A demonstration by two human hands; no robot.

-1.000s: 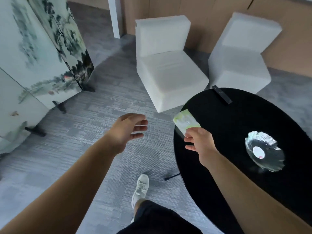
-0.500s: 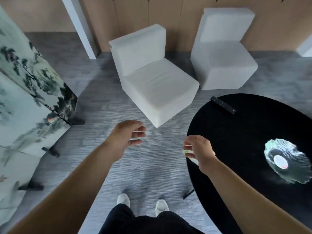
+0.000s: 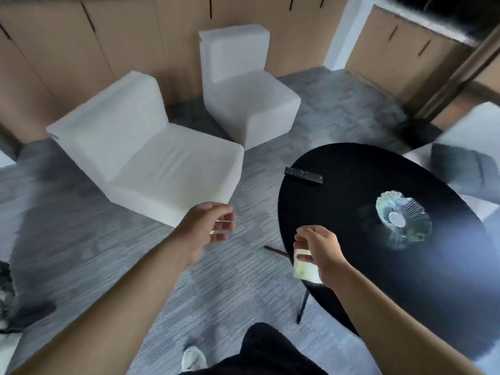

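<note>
My right hand (image 3: 320, 251) holds a small pale green and white packet (image 3: 304, 269) at the left edge of the round black table (image 3: 351, 190); the packet hangs below my curled fingers and is partly hidden by them. My left hand (image 3: 207, 228) hovers over the grey carpet to the left of the table, fingers loosely curled, holding nothing. On the table lie a black remote control (image 3: 303, 175) near the far left rim and a ruffled glass dish (image 3: 403, 220) toward the right.
Two white block armchairs, one (image 3: 151, 155) close on the left and one (image 3: 243, 87) behind it, stand before wooden cabinet doors (image 3: 135, 36). Another white seat with a dark cushion (image 3: 460, 163) sits at the right. My leg and shoe (image 3: 193, 358) are below.
The view has swung right, so the painted screen has left the frame. My right hand has turned the packet down from upright to hanging under the fingers. My left hand stays empty.
</note>
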